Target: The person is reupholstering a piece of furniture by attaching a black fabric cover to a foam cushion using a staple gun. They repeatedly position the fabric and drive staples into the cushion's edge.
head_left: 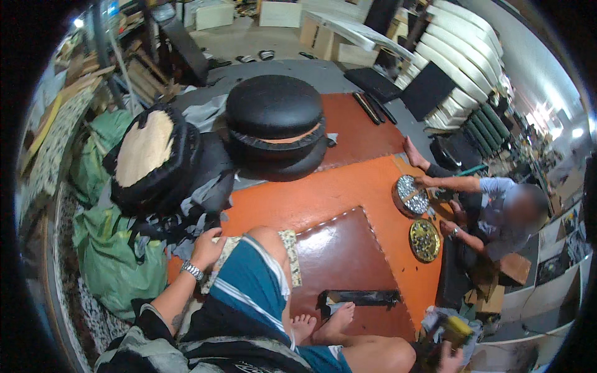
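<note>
My left hand (209,247) is closed on the upper edge of a speckled foam piece (289,258), beside my left thigh. At the lower right my right hand (449,359) grips a yellow and black tool (457,331), its fingers partly hidden. My bare feet rest on a maroon mat (339,248) near a dark strip (360,297). To my left lie green sacks (118,267) and grey and black scraps (189,242).
Ahead stand black padded rounds (273,105) and a black-covered piece with a wooden face (143,146). At the right another person (497,211) sits by two round trays of small metal parts (425,239). White stacked cushions (454,46) stand behind.
</note>
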Tool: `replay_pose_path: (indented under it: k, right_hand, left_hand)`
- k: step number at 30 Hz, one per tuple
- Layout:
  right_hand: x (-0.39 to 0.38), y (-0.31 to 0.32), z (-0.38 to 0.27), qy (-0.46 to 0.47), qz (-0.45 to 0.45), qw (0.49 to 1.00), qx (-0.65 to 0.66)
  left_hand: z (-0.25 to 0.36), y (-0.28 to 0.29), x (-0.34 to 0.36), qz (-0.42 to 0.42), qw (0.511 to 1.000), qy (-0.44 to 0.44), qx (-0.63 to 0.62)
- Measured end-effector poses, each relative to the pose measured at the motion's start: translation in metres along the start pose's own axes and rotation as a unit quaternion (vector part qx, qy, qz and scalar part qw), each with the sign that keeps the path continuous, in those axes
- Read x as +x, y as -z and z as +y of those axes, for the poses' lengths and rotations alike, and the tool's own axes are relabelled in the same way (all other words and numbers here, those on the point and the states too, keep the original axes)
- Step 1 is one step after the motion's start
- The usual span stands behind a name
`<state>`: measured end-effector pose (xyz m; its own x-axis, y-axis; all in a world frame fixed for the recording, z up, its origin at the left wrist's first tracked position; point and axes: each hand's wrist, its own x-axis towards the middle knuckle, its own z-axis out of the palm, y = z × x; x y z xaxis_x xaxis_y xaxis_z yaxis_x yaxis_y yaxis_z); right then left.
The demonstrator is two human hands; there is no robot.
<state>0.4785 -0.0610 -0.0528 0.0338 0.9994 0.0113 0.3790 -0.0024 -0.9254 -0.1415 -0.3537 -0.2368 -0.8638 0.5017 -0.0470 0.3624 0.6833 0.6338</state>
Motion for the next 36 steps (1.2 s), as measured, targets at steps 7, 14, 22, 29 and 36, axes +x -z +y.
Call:
replay_pose_path:
  k: [7, 14, 22, 29, 36]
  right_hand:
    - [-0.028, -0.015, -0.086, 0.048, -0.059, 0.935, 0.348]
    - [-0.053, -0.047, -0.076, -0.083, -0.194, 0.713, 0.669]
    - [-0.053, -0.053, -0.048, -0.140, -0.255, 0.607, 0.739]
    - [-0.019, -0.068, -0.024, -0.146, -0.301, 0.575, 0.747]
    - [-0.019, -0.047, -0.009, -0.130, -0.236, 0.608, 0.747]
  left_hand:
    - [-0.118, -0.014, -0.071, -0.148, 0.868, 0.421, -0.217]
    - [-0.120, -0.038, -0.037, -0.069, 0.869, 0.256, -0.418]
    - [-0.082, -0.043, 0.083, -0.003, 0.838, 0.214, -0.502]
    - [-0.099, -0.124, -0.026, -0.050, 0.977, 0.116, -0.173]
    - [-0.054, -0.129, -0.034, -0.178, 0.983, -0.002, -0.050]
